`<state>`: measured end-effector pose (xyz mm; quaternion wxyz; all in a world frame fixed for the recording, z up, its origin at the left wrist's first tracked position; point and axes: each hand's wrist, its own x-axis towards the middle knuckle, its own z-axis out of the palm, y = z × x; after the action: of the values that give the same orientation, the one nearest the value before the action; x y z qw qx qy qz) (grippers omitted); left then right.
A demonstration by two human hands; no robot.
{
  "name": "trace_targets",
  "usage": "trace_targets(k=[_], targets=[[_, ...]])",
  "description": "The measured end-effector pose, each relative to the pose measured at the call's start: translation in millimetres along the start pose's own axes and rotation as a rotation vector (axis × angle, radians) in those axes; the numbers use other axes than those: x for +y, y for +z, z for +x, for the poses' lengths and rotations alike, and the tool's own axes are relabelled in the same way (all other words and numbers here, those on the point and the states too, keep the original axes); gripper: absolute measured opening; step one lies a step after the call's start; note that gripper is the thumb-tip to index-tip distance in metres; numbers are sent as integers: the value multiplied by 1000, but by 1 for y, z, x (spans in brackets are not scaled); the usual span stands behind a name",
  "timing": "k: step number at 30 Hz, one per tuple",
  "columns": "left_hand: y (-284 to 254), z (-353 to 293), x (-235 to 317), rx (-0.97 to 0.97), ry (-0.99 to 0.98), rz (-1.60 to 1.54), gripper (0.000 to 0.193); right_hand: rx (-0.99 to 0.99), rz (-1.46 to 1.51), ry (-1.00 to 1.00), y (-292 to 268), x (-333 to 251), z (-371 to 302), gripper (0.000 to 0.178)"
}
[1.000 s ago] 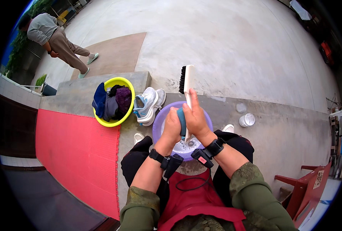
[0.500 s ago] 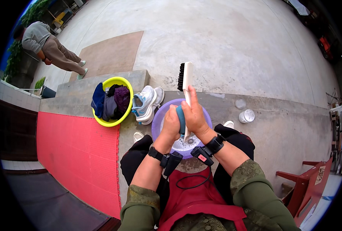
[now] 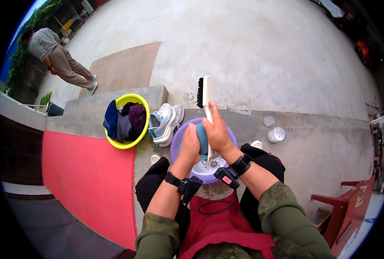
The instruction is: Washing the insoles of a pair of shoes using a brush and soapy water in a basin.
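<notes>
Over the purple basin [image 3: 177, 135], my right hand [image 3: 220, 131] grips a white long-handled scrubbing brush [image 3: 207, 91]. Its head points up and away from me, with black bristles facing left. My left hand [image 3: 190, 146] is closed on a blue-grey, soft-looking piece [image 3: 202, 139] pressed between my two hands, against the brush handle. What exactly this piece is cannot be made out, and the fingers behind it are hidden. Foamy water [image 3: 205, 168] shows in the basin below.
Left of the basin stand white-and-blue sneakers [image 3: 164, 121] and a yellow-green tub [image 3: 145, 129] of dark clothes. A white tub [image 3: 276, 134] and a clear lid [image 3: 269, 120] lie right. A red stool [image 3: 345, 207], red mat [image 3: 88, 172] and concrete step surround me; a person [image 3: 58, 54] stands far left.
The brush and both hands have dropped slightly toward me in the picture, and more of the blue-grey piece shows between my hands. The view has tilted a little.
</notes>
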<state>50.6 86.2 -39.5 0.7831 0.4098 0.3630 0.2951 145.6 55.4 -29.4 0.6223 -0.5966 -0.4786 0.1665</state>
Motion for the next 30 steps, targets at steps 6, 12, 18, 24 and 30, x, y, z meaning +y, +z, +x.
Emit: trace_targets(k=[6, 12, 18, 24, 30], targets=[[4, -19, 34, -127, 242, 137, 53, 25, 395, 347, -16, 21, 12, 49], [-10, -32, 47, -356, 147, 46, 54, -42, 640, 624, -14, 9, 10, 47], [-15, -27, 44, -228, 243, 231, 48, -38, 713, 692, -5, 28, 3, 47], [-44, -7, 23, -114, 411, 658, 26, -211, 570, 704, -3, 21, 1, 45], [-37, -17, 34, -80, 319, 526, 23, -63, 761, 770, -29, 10, 18, 55]])
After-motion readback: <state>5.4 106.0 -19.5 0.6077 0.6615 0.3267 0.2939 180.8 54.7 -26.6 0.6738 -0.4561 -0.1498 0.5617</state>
